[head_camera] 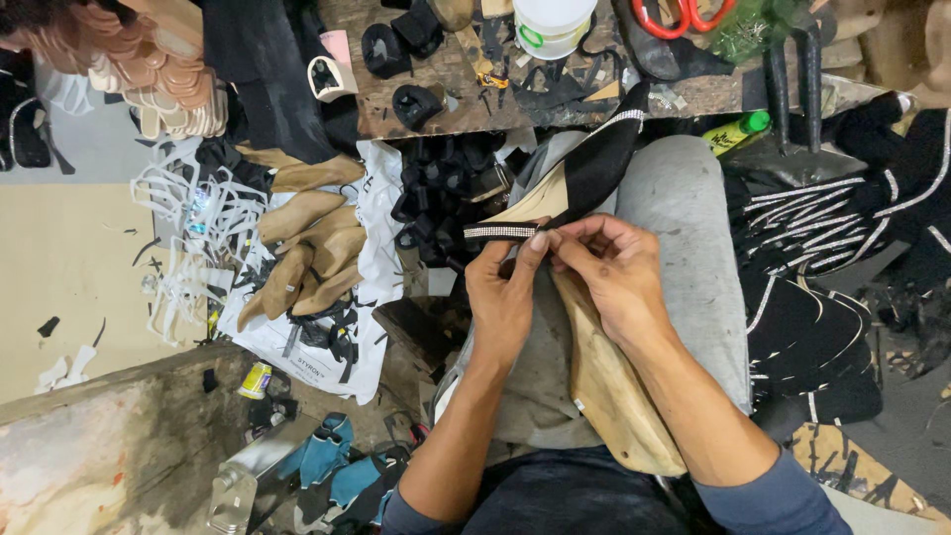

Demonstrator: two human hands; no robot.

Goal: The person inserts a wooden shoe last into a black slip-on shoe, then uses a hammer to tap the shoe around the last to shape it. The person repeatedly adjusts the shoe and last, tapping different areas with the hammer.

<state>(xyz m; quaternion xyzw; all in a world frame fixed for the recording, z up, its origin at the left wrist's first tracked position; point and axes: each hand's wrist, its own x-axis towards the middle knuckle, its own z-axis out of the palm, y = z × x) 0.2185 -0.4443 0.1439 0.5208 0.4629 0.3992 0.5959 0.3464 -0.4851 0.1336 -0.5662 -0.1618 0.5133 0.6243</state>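
Note:
A black shoe upper sits stretched over a tan wooden shoe last that rests across my lap. My left hand pinches a thin strap studded with rhinestones at the heel end of the upper. My right hand holds the same strap and the edge of the upper, its fingertips touching those of the left. A second rhinestone trim runs along the toe end.
A cluttered wooden bench ahead carries black heel pieces, a white tub and red-handled scissors. Several tan lasts lie on a white bag at left. Black rhinestone-trimmed uppers are piled at right, next to a green-capped bottle.

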